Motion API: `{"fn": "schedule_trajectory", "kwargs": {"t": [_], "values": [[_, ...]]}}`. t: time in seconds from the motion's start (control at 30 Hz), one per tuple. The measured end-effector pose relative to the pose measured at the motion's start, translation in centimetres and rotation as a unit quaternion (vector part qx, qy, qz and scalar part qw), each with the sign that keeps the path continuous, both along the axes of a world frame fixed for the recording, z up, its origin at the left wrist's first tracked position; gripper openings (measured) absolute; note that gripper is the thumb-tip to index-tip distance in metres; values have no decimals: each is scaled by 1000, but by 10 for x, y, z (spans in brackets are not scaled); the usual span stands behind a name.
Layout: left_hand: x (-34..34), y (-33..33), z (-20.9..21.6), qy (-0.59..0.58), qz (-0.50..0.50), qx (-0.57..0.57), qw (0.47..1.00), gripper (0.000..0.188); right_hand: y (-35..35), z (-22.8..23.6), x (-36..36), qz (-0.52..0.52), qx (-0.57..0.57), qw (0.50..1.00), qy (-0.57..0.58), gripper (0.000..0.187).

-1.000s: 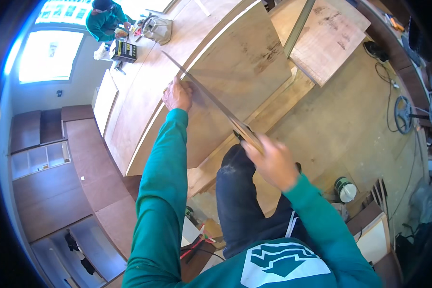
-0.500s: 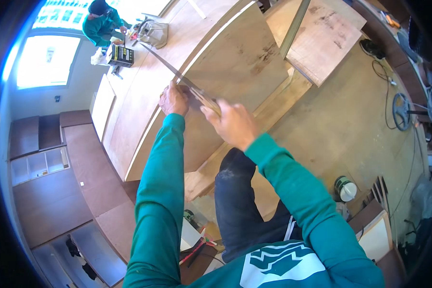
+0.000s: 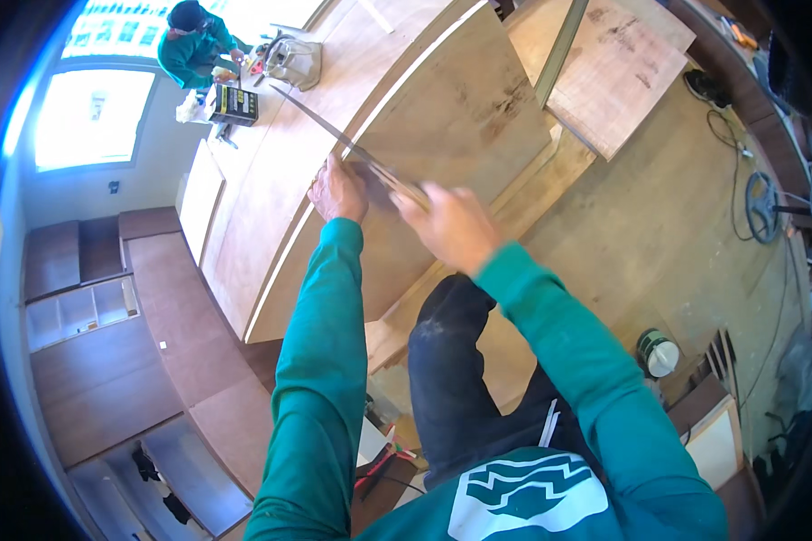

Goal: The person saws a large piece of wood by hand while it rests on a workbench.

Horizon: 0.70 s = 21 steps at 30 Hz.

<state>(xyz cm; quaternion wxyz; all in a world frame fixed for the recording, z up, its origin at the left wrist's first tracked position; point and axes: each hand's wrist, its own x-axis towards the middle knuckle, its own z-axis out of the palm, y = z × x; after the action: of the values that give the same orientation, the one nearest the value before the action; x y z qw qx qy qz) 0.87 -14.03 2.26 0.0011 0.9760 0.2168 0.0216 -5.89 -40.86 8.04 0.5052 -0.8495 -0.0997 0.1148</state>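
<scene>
My right hand [image 3: 456, 227] is closed round the wooden handle of a handsaw [image 3: 334, 133]. The long, thin blade points away to the upper left and crosses the pale edge of a large curved wooden panel [image 3: 235, 216]. Just left of the blade, my left hand [image 3: 340, 191] has its fingers wrapped over that edge. Below the edge, a brown board [image 3: 460, 117] with dark smudges faces me. Motion blurs the right hand a little, and where the teeth meet the wood is too small to make out.
Across the panel a co-worker [image 3: 194, 45] in green bends near a black box [image 3: 235, 105] and a canvas bag [image 3: 295, 63]. Brown cabinets [image 3: 108, 370] line the left. A round can [image 3: 659, 353], a cable [image 3: 731, 135] and boards [image 3: 604, 81] lie to the right.
The whole view has shifted slightly, so the scene sits further right. My right hand has drawn back a little with the saw. My left hand keeps its place on the edge.
</scene>
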Motion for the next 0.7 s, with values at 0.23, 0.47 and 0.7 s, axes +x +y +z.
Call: {"fn": "schedule_trajectory", "kwargs": {"t": [0.23,0.47,0.7], "values": [[-4,34,7,-2,-24,28,999,38,-57,-2,-89,-5,35,999,7,53],[-10,25,14,13,6,23,1000,48,-141,41,-163,12,3,998,-59,45],[-5,17,0,4,7,13,1000,32,31,0,9,13,0,1000,-6,56]]}}
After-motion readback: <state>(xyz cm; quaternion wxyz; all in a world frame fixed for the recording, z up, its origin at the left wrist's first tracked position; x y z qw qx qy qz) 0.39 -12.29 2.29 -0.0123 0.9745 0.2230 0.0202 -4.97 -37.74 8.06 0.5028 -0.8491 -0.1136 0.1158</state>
